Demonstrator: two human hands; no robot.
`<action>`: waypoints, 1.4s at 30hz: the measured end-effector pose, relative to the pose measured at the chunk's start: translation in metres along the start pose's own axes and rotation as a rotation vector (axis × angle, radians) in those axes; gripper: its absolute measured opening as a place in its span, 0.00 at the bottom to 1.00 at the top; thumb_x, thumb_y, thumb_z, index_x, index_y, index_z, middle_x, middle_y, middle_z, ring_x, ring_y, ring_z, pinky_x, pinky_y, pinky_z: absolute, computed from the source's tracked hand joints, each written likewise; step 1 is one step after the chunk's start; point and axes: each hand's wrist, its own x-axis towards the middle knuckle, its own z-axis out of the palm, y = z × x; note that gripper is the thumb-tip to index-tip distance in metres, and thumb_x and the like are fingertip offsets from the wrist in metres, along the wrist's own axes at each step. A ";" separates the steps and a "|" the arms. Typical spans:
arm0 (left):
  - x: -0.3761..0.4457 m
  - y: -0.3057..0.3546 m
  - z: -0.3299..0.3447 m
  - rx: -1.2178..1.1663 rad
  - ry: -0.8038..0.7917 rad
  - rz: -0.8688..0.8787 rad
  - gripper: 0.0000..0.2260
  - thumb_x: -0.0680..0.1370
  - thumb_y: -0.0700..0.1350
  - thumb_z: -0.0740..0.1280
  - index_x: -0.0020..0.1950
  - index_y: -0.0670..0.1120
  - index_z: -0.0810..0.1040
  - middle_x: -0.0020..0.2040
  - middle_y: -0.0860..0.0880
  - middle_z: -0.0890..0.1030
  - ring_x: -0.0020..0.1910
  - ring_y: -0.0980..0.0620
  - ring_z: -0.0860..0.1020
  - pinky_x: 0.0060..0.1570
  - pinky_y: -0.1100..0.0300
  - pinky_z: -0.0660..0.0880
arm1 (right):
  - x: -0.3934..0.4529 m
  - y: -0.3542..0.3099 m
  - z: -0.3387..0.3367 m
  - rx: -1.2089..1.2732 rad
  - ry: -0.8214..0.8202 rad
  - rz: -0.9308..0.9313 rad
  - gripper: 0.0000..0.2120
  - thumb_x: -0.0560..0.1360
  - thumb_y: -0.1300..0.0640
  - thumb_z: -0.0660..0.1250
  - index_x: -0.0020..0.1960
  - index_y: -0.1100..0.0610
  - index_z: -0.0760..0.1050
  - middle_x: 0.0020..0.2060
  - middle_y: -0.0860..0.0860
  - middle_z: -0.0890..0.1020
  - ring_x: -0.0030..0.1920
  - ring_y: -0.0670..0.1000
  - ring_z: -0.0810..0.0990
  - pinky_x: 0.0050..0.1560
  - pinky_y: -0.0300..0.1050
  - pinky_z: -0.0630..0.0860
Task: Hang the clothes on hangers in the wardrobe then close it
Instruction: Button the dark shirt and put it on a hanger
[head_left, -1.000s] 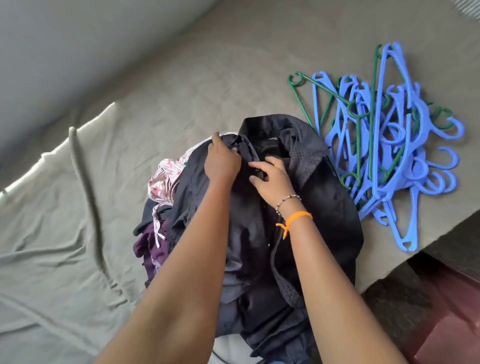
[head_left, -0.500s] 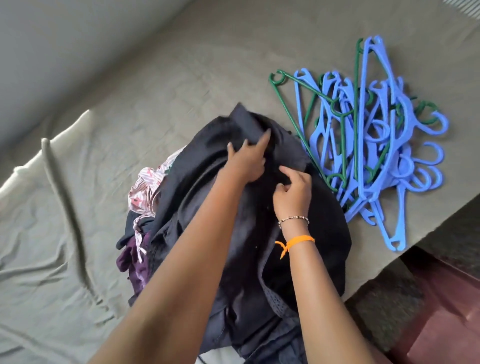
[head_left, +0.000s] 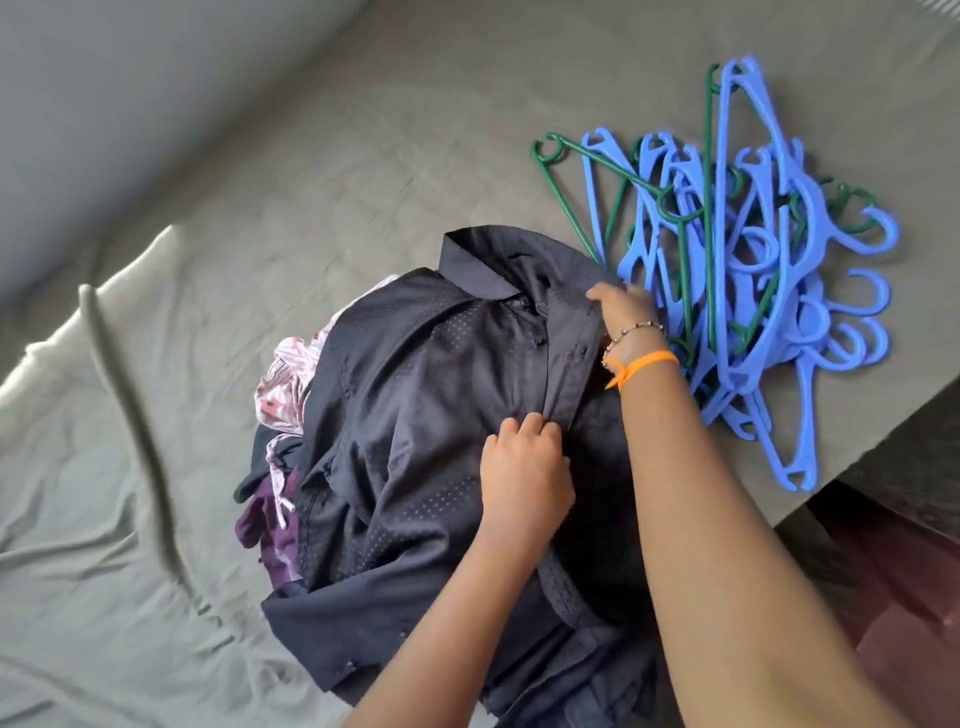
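head view: your left hand (head_left: 524, 475) sits on the shirt (head_left: 415, 395), fingers curled and pinching the button placket about midway down the front. your right hand (head_left: 621, 306) is up at the collar end, on the shirt's right edge; it seems to be holding the fabric there, but its fingers are mostly hidden, so you cannot tell whether they grip or just rest.

the shirt lies on top of the clothes pile (head_left: 283, 395) on the bed (head_left: 260, 156), collar (head_left: 478, 265) away from you, hem toward you, so its long axis runs roughly along your line of sight, tilted a little left at the far end.

the hangers (head_left: 753, 270) lie in a tangle just beside the shirt, on its right. they are right by your right hand, touching or nearly touching the wrist, and well off from your left. so the right hand is the one to fetch a hanger, probably with a short reach right, while the left keeps the placket. the hooks are interlocked, so one may drag others along.

no wardrobe is in view, and nothing is hung yet.
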 end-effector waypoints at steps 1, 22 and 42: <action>0.003 -0.001 -0.002 -0.108 0.012 -0.021 0.09 0.67 0.45 0.74 0.37 0.45 0.75 0.38 0.49 0.76 0.37 0.44 0.77 0.31 0.55 0.69 | -0.007 -0.012 0.001 0.004 0.083 -0.057 0.20 0.72 0.64 0.65 0.62 0.70 0.72 0.48 0.57 0.78 0.44 0.56 0.77 0.43 0.50 0.72; 0.000 -0.028 -0.008 -0.071 0.213 -0.216 0.08 0.67 0.44 0.74 0.38 0.47 0.75 0.37 0.52 0.76 0.35 0.49 0.75 0.25 0.59 0.67 | -0.085 0.069 -0.017 -0.771 0.194 -0.643 0.19 0.71 0.67 0.63 0.59 0.54 0.77 0.48 0.55 0.78 0.49 0.60 0.77 0.36 0.47 0.68; 0.008 -0.023 -0.014 -0.214 0.193 -0.231 0.08 0.75 0.52 0.69 0.49 0.49 0.81 0.45 0.53 0.79 0.40 0.50 0.79 0.38 0.57 0.72 | -0.098 0.103 -0.034 -0.458 0.044 -0.542 0.06 0.71 0.65 0.71 0.47 0.61 0.81 0.38 0.53 0.80 0.34 0.48 0.74 0.40 0.37 0.73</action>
